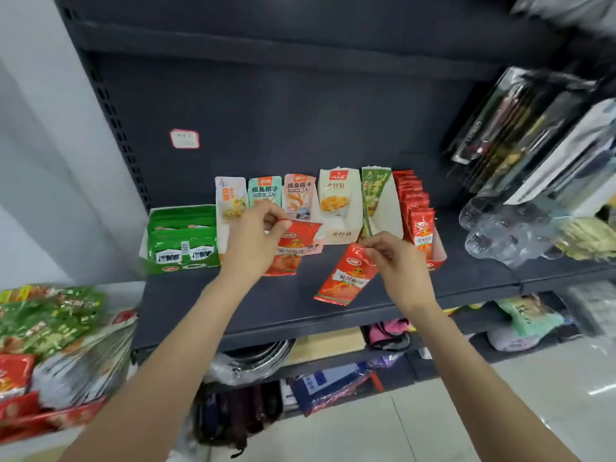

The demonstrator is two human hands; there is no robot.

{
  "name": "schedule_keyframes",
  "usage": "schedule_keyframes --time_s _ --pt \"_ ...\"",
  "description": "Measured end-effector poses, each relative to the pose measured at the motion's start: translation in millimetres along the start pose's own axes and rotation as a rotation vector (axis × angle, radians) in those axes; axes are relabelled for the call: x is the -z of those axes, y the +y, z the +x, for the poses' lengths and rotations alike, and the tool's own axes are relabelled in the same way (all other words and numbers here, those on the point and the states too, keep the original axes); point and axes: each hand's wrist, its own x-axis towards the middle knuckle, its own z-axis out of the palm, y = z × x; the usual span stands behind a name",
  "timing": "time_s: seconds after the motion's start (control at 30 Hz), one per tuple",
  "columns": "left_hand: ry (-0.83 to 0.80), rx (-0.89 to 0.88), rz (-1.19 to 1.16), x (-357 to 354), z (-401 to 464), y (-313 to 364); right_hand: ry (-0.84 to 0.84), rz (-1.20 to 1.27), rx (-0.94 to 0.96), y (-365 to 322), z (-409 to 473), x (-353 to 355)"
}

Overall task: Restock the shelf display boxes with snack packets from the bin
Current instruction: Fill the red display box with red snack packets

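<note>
My left hand (250, 241) pinches the top corner of a red snack packet (293, 248), held upright over the shelf. A second red packet (345, 278) hangs tilted from the pinching fingers of my right hand (396, 258). Both hands are above the dark shelf board (300, 305), in front of a row of display boxes. The box of red packets (416, 218) stands just behind my right hand. A green box (181, 241) full of green packets sits at the left end. Pale display boxes (338, 205) stand between them. The bin (50, 355) of mixed packets is at the lower left.
Clear plastic bags (500, 235) and hanging packaged goods (533, 135) crowd the right side of the shelf. A pink label (184, 139) is stuck on the back panel. Lower shelves hold pots, bags and boxes. A pale tiled floor (466, 411) lies below.
</note>
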Motion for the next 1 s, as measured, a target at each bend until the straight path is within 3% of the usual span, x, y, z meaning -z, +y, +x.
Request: schedule_keyframes --time_s 0.5,1.0 --pt "-0.254 -0.148 -0.137 -154 88 62 0.054 -0.205 -0.001 106 100 93" --pt "-0.182 0.024 -0.223 -235 99 102 0.02 -0.104 0.049 186 157 137"
